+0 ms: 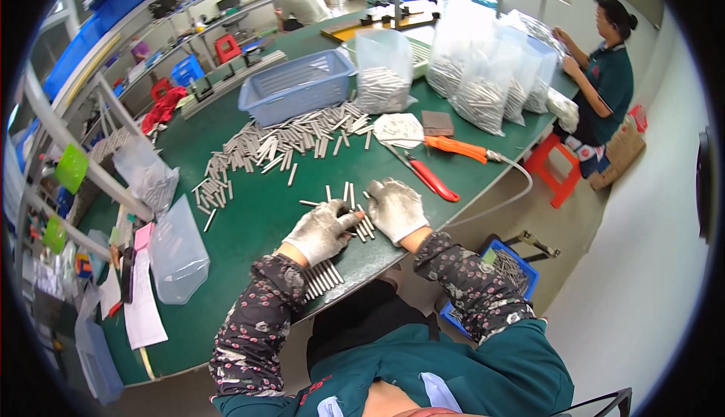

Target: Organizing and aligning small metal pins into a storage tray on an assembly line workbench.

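Note:
My left hand (321,231), in a whitish work glove with a bare fingertip showing, curls over a small group of short grey metal rods (365,227) near the table's front edge. Its fingers close on the rods. My right hand (397,210), gloved too, rests just right of the same rods with its fingers bent; what lies beneath them is hidden. A few more rods stick out beyond the fingers. Under my left wrist a neat row of rods (325,278) lies side by side. Farther off spreads a large loose pile of rods (291,139).
Red-handled pliers (434,179) and an orange corded tool (457,147) lie right of my hands. Behind the pile stand a blue basket (260,102) and rod-filled plastic bags (384,77). Flat bags and papers lie left. A blue crate (529,275) sits below; a co-worker (609,77) sits at right.

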Demonstrator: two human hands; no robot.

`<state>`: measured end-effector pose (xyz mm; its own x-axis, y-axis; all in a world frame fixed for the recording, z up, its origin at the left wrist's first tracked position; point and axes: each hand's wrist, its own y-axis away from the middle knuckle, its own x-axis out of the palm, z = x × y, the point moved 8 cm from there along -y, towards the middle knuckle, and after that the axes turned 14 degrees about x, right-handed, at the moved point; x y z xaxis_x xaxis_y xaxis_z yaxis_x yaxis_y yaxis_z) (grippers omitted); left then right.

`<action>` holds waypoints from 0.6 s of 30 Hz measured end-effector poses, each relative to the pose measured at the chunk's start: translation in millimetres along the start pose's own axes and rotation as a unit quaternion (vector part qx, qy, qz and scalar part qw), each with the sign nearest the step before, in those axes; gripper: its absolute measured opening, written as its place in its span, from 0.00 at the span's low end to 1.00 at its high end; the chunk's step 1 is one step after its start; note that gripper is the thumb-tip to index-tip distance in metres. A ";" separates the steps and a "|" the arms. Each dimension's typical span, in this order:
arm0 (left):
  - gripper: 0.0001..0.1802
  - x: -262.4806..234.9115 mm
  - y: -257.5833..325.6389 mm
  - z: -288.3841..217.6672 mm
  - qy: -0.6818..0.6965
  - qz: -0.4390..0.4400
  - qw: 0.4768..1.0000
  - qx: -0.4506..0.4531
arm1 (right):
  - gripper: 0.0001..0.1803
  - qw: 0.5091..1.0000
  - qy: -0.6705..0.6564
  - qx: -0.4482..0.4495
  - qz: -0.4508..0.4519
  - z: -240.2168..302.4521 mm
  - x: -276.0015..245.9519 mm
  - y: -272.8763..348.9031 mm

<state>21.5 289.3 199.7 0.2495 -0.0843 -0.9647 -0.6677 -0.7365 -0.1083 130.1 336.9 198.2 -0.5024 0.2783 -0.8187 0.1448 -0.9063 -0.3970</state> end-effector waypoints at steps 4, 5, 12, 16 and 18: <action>0.23 4.8 -1.9 0.4 -0.006 0.003 1.000 0.003 | 0.07 1.000 0.007 0.010 0.000 -2.7 -1.7 0.8; 0.24 5.3 -1.4 0.3 -0.004 0.008 1.000 0.009 | 0.08 1.000 0.013 0.008 0.012 -2.4 1.0 0.1; 0.24 10.9 -4.1 3.8 -0.028 0.036 0.999 0.003 | 0.08 1.000 0.014 -0.002 0.005 1.7 0.9 -0.4; 0.25 10.8 -4.4 2.8 -0.016 0.040 0.999 -0.010 | 0.09 1.000 0.009 -0.007 0.001 0.4 0.7 0.1; 0.26 9.2 -4.8 0.8 -0.019 0.046 0.999 -0.013 | 0.10 1.000 0.007 -0.008 0.002 0.3 -0.6 0.7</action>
<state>26.4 292.6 191.2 0.1609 -0.1267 -0.9788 -0.6674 -0.7446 -0.0134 130.2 336.0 198.5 -0.4893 0.2787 -0.8264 0.1602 -0.9027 -0.3993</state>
